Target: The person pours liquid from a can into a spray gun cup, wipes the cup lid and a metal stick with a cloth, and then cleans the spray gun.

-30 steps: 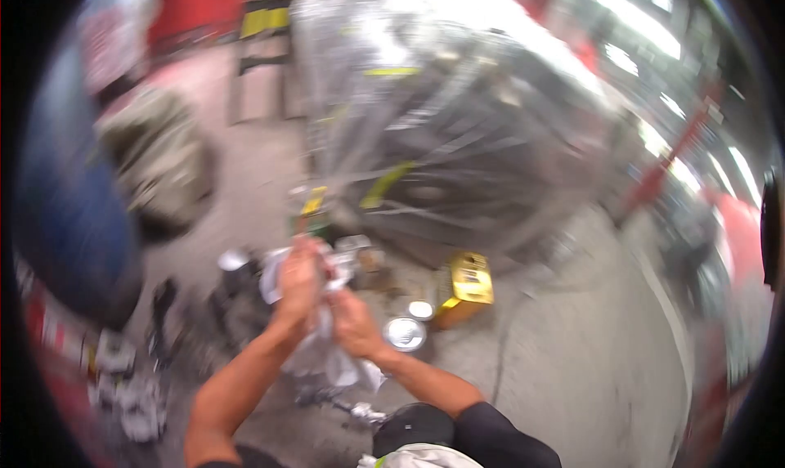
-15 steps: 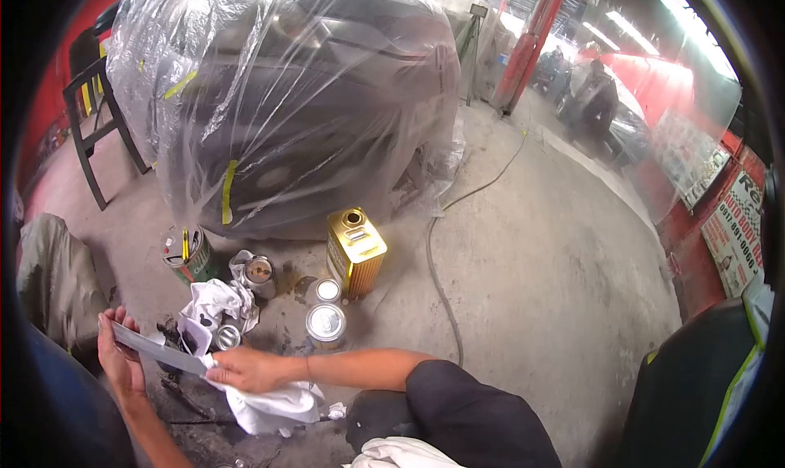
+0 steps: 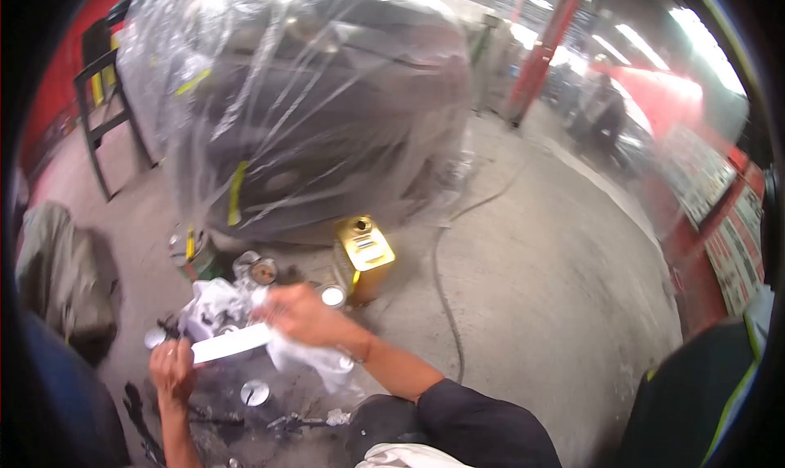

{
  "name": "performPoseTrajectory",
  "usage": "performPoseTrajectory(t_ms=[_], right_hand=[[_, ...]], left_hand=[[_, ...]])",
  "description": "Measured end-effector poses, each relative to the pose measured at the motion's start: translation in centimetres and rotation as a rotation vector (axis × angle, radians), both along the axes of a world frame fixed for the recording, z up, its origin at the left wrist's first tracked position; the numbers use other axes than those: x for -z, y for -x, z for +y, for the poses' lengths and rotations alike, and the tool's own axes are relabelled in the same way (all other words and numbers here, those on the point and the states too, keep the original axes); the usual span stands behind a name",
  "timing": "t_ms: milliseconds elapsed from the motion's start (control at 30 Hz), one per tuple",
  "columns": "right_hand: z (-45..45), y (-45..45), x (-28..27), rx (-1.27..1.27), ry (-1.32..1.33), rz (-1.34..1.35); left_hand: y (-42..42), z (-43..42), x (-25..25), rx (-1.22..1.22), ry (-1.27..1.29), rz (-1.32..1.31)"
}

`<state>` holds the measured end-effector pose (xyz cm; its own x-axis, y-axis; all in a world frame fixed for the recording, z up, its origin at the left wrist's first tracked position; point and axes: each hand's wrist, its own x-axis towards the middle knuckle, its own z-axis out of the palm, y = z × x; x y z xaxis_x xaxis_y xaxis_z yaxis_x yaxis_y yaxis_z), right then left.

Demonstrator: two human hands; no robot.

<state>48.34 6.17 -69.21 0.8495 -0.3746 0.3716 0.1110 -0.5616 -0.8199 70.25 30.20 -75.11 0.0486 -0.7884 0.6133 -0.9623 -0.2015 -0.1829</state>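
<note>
My left hand [image 3: 173, 371] is closed around one end of a long flat strip [image 3: 232, 343], pale and shiny like metal. At its other end, my right hand [image 3: 307, 314], smeared by motion, grips a white cloth [image 3: 315, 362] that hangs below the fingers. Just behind the strip lies a crumpled white rag [image 3: 214, 300]. An open can with brown residue [image 3: 263, 272] stands near it. Right of my right hand is a small can with a silvery lid [image 3: 333, 295]. A round pale can or lid [image 3: 255, 394] lies on the floor nearer me.
A gold rectangular tin [image 3: 364, 259] with an open spout stands beyond my right hand. A green can [image 3: 196, 259] is at the left. Ahead is a large plastic-draped vehicle [image 3: 327, 125]. A hose [image 3: 441, 292] runs along the floor; a dark metal frame [image 3: 102, 129] stands far left.
Both hands have moved right and the strip has turned, its right end now higher. My right hand has risen with the cloth. The view has shifted slightly, uncovering the round pale thing on the floor.
</note>
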Motion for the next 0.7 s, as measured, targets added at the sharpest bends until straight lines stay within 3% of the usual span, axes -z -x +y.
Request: performPoseTrajectory(t_ms=[33, 67, 100, 133, 167, 200, 233, 267, 333, 367, 400, 433, 467, 500, 533, 567, 600, 700], right_hand=[[-0.8, -0.5, 1.0, 0.118, -0.204, -0.202], [-3.3, -0.8, 3.1, 0.332, -0.190, -0.345], [-5.0, 0.4, 2.3, 0.519, -0.227, -0.186], [-5.4, 2.4, 2.1, 0.421, -0.603, -0.366], [-6.3, 2.8, 2.7, 0.302, -0.779, -0.576], [-5.9, 3.1, 1.3, 0.190, -1.085, -0.651], [-3.8, 1.6, -0.3, 0.085, -1.173, -0.688], [-3.1, 2.2, -1.3, 0.080, -1.212, -0.771], [-1.6, 0.3, 0.0, 0.260, -1.214, -0.720], [0.1, -0.5, 0.5, 0.293, -1.068, -0.639], [2.5, -0.3, -0.5, 0.012, -1.276, -0.521], [3.8, -1.5, -0.2, 0.030, -1.264, -0.543], [5.4, -2.4, 0.7, 0.012, -0.829, -0.428], [6.3, -3.0, 1.8, -0.003, -0.404, -0.296], [6.0, -3.7, 2.7, -0.037, -0.555, -0.330], [5.4, -4.5, 4.3, 0.002, -0.522, -0.356], [4.9, -4.8, 5.7, 0.039, -0.488, -0.378], [3.0, -4.2, 5.7, 0.198, -0.447, -0.365]], left_hand=[[0.2, -0.3, -0.4, 0.020, 0.011, 0.084], [-0.4, -0.5, 1.8, -0.070, 0.099, 0.195], [1.0, -1.0, 1.4, -0.195, 0.132, 0.609], [1.7, -1.2, 1.0, -0.358, 0.091, 0.992], [-0.7, -1.2, 5.6, -0.230, 0.141, 0.639], [0.0, -1.5, 4.6, -0.191, 0.150, 1.295], [2.9, -3.3, 0.9, -0.118, 0.216, 1.932], [3.7, -4.5, -0.1, -0.042, 0.178, 2.008], [6.3, -5.9, -1.7, 0.176, 0.162, 2.079], [7.8, -6.1, -3.2, 0.204, 0.075, 2.039], [9.0, -6.4, -4.1, 0.236, -0.016, 1.998], [9.0, -7.8, -1.8, 0.350, 0.013, 1.941], [9.6, -7.7, -1.1, 0.465, 0.047, 1.457], [10.3, -7.5, -2.0, 0.427, 0.110, 1.342], [10.9, -7.4, -3.2, 0.390, 0.170, 1.230], [10.0, -6.9, -3.1, 0.241, -0.135, 1.454], [10.1, -6.6, -2.5, 0.163, -0.226, 1.380], [12.8, -7.3, -5.6, -0.008, -0.249, 1.490]])
